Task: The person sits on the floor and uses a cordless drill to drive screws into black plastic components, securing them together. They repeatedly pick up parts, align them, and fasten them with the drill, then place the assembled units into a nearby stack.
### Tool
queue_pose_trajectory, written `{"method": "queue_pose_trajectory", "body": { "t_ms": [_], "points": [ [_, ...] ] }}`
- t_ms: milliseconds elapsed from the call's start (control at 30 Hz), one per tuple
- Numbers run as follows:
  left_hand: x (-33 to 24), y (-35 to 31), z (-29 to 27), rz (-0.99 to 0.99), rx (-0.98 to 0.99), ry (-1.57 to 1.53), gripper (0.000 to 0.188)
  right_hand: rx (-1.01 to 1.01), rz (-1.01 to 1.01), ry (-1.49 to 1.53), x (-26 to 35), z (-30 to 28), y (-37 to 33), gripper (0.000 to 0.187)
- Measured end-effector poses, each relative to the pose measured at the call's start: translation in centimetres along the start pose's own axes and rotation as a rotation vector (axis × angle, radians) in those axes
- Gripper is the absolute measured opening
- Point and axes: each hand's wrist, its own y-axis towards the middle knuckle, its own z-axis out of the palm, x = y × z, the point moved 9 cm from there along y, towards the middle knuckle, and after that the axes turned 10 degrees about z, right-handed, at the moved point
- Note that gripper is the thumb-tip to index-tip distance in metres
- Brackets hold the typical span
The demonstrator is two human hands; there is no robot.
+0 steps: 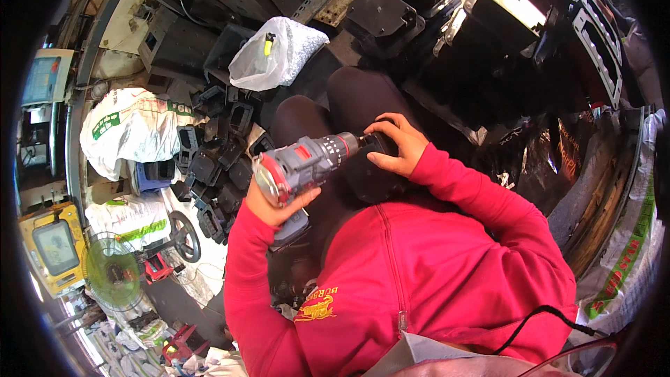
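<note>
My left hand (280, 211) is wrapped round the handle of a grey and red cordless drill (307, 159). The drill lies nearly level across my lap, its chuck and bit towards the right. At the bit's tip is a small black part (377, 145), dark against my dark trousers, so its outline is hard to make out. My right hand (403, 148) grips this black part, with fingers at its far side and thumb at its near side. Whether the bit touches the part or a screw in it, I cannot tell.
Beyond my knees sits an open white plastic bag (279, 52) of small pieces, a yellow and black item inside. Black moulded housings (209, 167) are heaped to the left, near white sacks (129, 132) and a fan (113, 272). Larger black boxes (380, 10) stand at the far right.
</note>
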Motion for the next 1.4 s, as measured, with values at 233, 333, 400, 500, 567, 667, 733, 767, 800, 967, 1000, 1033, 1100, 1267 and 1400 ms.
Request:
{"method": "queue_pose_trajectory", "body": {
  "t_ms": [233,333,400,500,567,667,733,767,800,967,1000,1033,1100,1267,1400],
  "points": [
    [-0.3,-0.1,-9.5,0.215,-0.439,0.138,0.051,0.092,-0.162,0.11,0.8,2.6,1.8,0.05],
    [6.4,5.0,-14.1,0.064,-0.539,-0.138,0.045,0.193,-0.213,0.036,1.8,5.2,2.3,0.059],
    [10.0,8.5,-15.7,0.078,-0.592,-0.13,0.045,0.134,-0.245,-0.04,2.6,4.9,2.2,0.061],
    [15.2,12.7,-16.2,-0.028,-0.543,-0.053,0.043,0.056,-0.241,-0.147,3.2,3.5,1.4,0.062],
    [18.3,14.8,-15.6,-0.198,-0.473,0.08,0.043,0.026,-0.25,-0.205,3.6,2.8,0.9,0.061],
    [20.9,16.6,-14.6,-0.371,-0.411,0.28,0.049,-0.084,-0.285,-0.278,4.1,1.6,0.9,0.058],
    [21.9,16.8,-14.3,-0.441,-0.452,0.311,0.047,-0.058,-0.237,-0.231,3.7,1.2,1.4,0.055],
    [22.0,16.7,-14.3,-0.448,-0.475,0.317,0.046,-0.047,-0.228,-0.214,3.6,1.0,1.5,0.053],
    [22.0,16.4,-14.3,-0.425,-0.486,0.296,0.045,-0.038,-0.219,-0.196,3.5,0.8,1.7,0.052],
    [18.5,12.7,-15.1,-0.1,-0.607,-0.017,0.047,-0.018,-0.093,0.405,2.6,-1.9,5.5,0.049],
    [17.2,11.4,-15.5,-0.039,-0.618,-0.038,0.044,0.037,-0.029,0.572,2.3,-1.8,6.8,0.049],
    [16.2,10.0,-15.8,-0.053,-0.631,-0.047,0.04,0.09,0.034,0.738,2.3,-1.3,8.1,0.049],
    [13.0,6.9,-15.6,0.064,-0.66,-0.165,0.03,0.161,0.081,0.951,3.2,0.1,10.4,0.049],
    [5.7,-0.3,-12.6,0.163,-0.571,-0.275,0.025,0.368,0.145,1.218,6.6,5.2,13.2,0.048],
    [3.4,-3.2,-9.0,0.125,-0.461,-0.407,0.027,0.548,0.16,1.303,8.2,7.8,12.2,0.047]
  ]
}}
